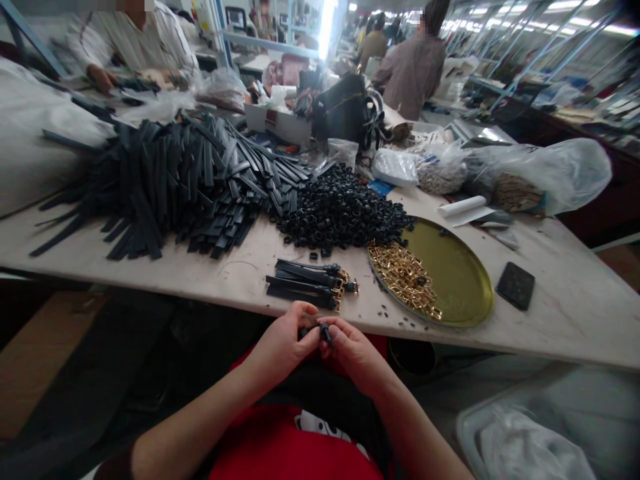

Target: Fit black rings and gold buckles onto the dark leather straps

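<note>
Close together at the table's front edge, my left hand [290, 337] and my right hand [350, 347] pinch a small black strap piece [326, 333] between their fingertips. Most of that piece is hidden by the fingers. Just beyond my hands lie several black straps with gold buckles [310, 283], side by side. A round gold tray [463, 280] to the right bears a heap of gold buckles [405, 277]. Behind the buckled straps rises a pile of small black loops [345, 207]. Long black straps [185, 173] are heaped at the left.
A dark flat wallet-like object [516, 285] rests right of the tray. Along the back are a black bag [343, 110], plastic-wrapped bundles [540, 177] and a white paper roll [465, 208]. Another person [135, 47] works across the table at left. A plastic-lined bin [520, 440] stands below right.
</note>
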`<state>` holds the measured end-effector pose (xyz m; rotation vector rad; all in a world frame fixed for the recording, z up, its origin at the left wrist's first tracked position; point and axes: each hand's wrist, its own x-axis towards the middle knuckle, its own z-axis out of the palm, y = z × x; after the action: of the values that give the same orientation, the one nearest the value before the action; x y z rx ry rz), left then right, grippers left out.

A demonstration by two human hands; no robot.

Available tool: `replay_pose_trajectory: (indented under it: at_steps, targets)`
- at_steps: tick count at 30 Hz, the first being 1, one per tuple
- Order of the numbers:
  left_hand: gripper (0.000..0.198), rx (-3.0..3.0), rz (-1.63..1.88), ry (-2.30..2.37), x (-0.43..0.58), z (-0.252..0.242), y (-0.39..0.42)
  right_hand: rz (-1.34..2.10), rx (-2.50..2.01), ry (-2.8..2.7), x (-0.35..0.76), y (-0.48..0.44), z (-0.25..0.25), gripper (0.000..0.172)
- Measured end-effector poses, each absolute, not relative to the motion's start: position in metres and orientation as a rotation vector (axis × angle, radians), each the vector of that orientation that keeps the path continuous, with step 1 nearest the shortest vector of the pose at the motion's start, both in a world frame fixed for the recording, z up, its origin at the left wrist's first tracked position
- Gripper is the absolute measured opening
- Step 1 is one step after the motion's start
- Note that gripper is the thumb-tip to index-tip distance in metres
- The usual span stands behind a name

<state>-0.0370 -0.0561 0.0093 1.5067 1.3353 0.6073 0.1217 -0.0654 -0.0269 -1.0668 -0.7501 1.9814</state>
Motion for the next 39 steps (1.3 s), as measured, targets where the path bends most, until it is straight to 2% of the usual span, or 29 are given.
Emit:
replay_pose_trajectory:
  at_steps: [3, 7, 13, 19, 24, 31, 36, 39]
  targets:
    - [0.026, 1.634, 0.515, 1.452, -0.038, 0.01, -0.059, 2.085, -1.049, -0.689, 0.123, -0.069, -0.028, 0.035]
    - [0.021, 1.679, 0.476, 1.482, -0.038, 0.007, -0.061, 2.142, -0.986, -0.643, 0.125, -0.071, -0.028, 0.031]
    - [0.021, 1.445, 0.517, 1.297, -0.037, 0.011, -0.06, 1.832, -1.144, -0.782, 0.125, -0.068, -0.031, 0.026]
    - [0.033, 1.222, 0.523, 1.131, -0.038, 0.008, -0.055, 1.369, -1.414, -1.116, 0.127, -0.062, -0.037, 0.023]
    - [0.035, 1.202, 0.468, 1.068, -0.034, -0.011, -0.052, 1.347, -1.443, -1.485, 0.132, -0.065, -0.037, 0.016]
    - [0.039, 1.238, 0.485, 1.051, -0.03, -0.026, -0.053, 1.111, -1.648, -1.498, 0.121, -0.072, -0.047, 0.016]
    - [0.033, 1.296, 0.492, 1.129, -0.028, -0.031, -0.057, 1.087, -1.663, -1.498, 0.114, -0.08, -0.048, 0.016]
    - [0.037, 1.221, 0.484, 1.085, -0.031, -0.03, -0.059, 1.113, -1.623, -1.486, 0.113, -0.086, -0.046, 0.015]
